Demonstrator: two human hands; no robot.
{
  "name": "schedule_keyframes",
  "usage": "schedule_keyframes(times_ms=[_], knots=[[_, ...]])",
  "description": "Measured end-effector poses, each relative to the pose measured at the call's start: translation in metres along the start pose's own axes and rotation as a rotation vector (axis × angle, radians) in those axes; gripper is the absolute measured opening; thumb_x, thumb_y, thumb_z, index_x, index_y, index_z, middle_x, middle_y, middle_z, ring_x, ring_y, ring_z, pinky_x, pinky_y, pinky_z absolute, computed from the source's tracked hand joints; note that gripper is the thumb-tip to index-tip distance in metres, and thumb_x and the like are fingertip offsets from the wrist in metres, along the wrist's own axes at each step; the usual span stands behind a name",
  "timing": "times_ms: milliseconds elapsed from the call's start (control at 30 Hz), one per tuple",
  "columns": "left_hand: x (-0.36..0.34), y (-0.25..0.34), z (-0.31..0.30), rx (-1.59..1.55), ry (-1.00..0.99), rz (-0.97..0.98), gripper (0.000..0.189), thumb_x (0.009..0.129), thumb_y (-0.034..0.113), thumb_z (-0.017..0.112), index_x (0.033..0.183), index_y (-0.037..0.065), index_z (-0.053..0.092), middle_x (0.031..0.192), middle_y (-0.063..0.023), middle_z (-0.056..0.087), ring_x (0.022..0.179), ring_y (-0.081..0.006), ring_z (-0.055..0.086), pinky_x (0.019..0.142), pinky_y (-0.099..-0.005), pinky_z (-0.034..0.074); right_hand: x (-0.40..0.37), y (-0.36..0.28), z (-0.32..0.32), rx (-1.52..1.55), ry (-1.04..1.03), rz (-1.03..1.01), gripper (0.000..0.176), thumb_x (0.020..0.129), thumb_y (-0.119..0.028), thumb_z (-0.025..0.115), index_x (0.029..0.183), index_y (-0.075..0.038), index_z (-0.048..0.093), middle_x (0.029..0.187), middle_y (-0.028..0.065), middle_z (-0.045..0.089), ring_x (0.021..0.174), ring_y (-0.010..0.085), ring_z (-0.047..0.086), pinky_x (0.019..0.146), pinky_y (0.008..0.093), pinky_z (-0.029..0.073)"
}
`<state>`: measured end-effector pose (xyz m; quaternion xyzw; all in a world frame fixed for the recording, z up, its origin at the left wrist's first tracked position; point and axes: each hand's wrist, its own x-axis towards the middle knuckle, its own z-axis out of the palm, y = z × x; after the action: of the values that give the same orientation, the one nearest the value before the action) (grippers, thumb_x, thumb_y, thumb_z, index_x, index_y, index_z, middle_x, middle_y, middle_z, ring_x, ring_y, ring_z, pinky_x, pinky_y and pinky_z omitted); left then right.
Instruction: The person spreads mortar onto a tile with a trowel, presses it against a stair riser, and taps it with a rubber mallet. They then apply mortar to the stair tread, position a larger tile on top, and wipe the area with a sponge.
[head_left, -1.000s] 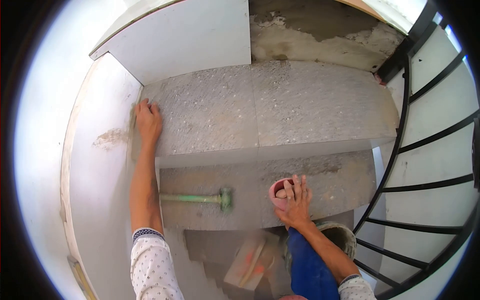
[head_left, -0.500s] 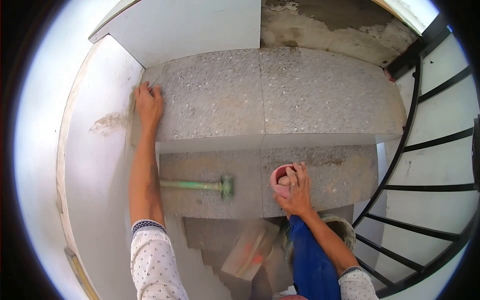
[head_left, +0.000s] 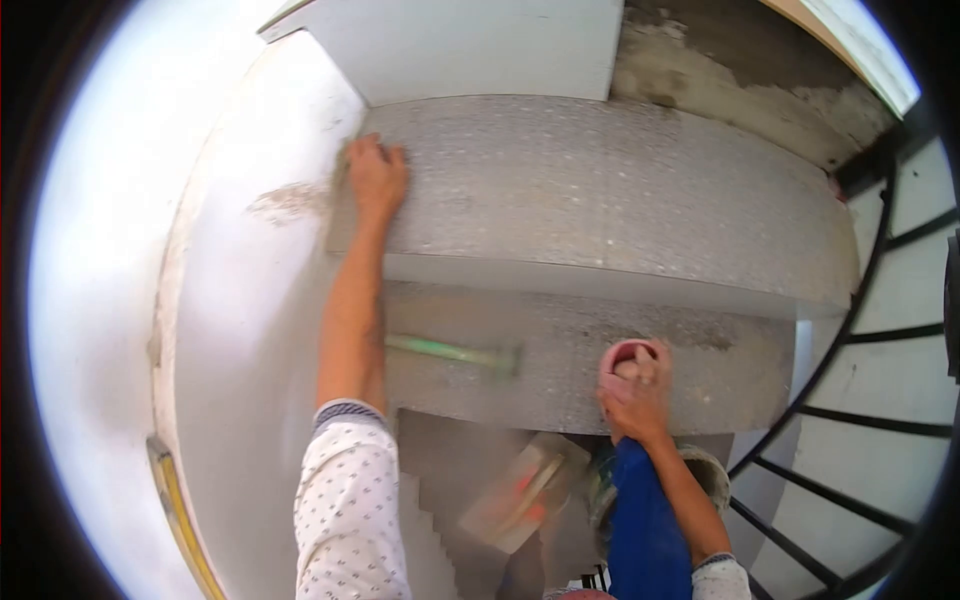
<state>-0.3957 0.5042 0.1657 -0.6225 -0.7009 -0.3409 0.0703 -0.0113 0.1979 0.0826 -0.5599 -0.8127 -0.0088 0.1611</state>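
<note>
The right hand (head_left: 642,392) is a little below and right of the middle of the frame, and it holds a pink cup (head_left: 612,372) — the grip is narrow, with fingers curled over the right side of the rim and into the opening. The cup is over the right part of the lower step (head_left: 560,318); whether its base touches the stone, I cannot tell.

The left hand (head_left: 378,182) is in the upper left of the frame, at the left end of the upper step (head_left: 620,190), next to the white wall (head_left: 255,300). Its fingers are bent and close together, but whether they pinch anything there I cannot tell.

Left of the cup and well apart from it, a green-handled hammer (head_left: 440,348) lies across the lower step, its head blurred and pointing right. At the lower centre is a trowel (head_left: 530,488), also blurred — just right of it stands a bucket (head_left: 712,478), partly hidden by a blue trouser leg (head_left: 645,520). A black railing (head_left: 893,427) curves down the right side.
</note>
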Motion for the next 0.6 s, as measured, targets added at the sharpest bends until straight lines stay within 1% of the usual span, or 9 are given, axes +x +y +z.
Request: schedule_keyframes(times_ms=[100, 267, 400, 500, 600], knots=[[-0.002, 0.004, -0.001, -0.147, 0.029, -0.014, 0.039, 0.088, 0.019, 0.059, 0.116, -0.008, 0.055, 0.11, -0.0233, 0.053, 0.099, -0.0362, 0.056, 0.089, -0.0431, 0.046, -0.005, 0.001, -0.002, -0.044, 0.023, 0.012, 0.099, 0.064, -0.022, 0.083, 0.143, -0.013, 0.023, 0.144, 0.0294, 0.023, 0.132, 0.0517, 0.028, 0.106, 0.0614, 0.029], [-0.001, 0.005, -0.003, -0.155, 0.019, -0.026, 0.04, 0.088, 0.019, 0.06, 0.116, -0.008, 0.054, 0.112, -0.0238, 0.052, 0.098, -0.0364, 0.057, 0.087, -0.043, 0.046, -0.01, 0.005, 0.002, -0.02, 0.076, 0.014, 0.099, 0.065, -0.02, 0.082, 0.144, -0.013, 0.022, 0.146, 0.0289, 0.019, 0.132, 0.0514, 0.027, 0.106, 0.0613, 0.03], [-0.001, 0.004, -0.001, -0.182, 0.017, -0.029, 0.039, 0.088, 0.018, 0.06, 0.116, -0.008, 0.053, 0.112, -0.0249, 0.052, 0.1, -0.0379, 0.055, 0.088, -0.0437, 0.046, -0.011, 0.01, 0.006, -0.058, 0.05, 0.01, 0.099, 0.066, -0.018, 0.082, 0.145, -0.014, 0.022, 0.147, 0.029, 0.018, 0.132, 0.0512, 0.027, 0.106, 0.0607, 0.03], [-0.001, -0.002, 0.004, -0.17, 0.031, -0.007, 0.039, 0.088, 0.018, 0.06, 0.115, -0.009, 0.053, 0.112, -0.0259, 0.051, 0.102, -0.0395, 0.054, 0.09, -0.0447, 0.045, -0.005, 0.011, 0.002, -0.016, 0.047, -0.015, 0.1, 0.066, -0.017, 0.081, 0.145, -0.014, 0.021, 0.147, 0.0291, 0.018, 0.132, 0.0512, 0.027, 0.106, 0.0603, 0.03], [-0.001, -0.003, 0.004, -0.208, 0.028, -0.022, 0.038, 0.087, 0.017, 0.06, 0.116, -0.008, 0.053, 0.113, -0.0256, 0.051, 0.104, -0.0403, 0.052, 0.091, -0.0455, 0.044, -0.003, 0.013, 0.011, 0.096, 0.073, 0.0, 0.1, 0.066, -0.017, 0.081, 0.146, -0.013, 0.021, 0.147, 0.0293, 0.018, 0.132, 0.0512, 0.028, 0.105, 0.0601, 0.03]])
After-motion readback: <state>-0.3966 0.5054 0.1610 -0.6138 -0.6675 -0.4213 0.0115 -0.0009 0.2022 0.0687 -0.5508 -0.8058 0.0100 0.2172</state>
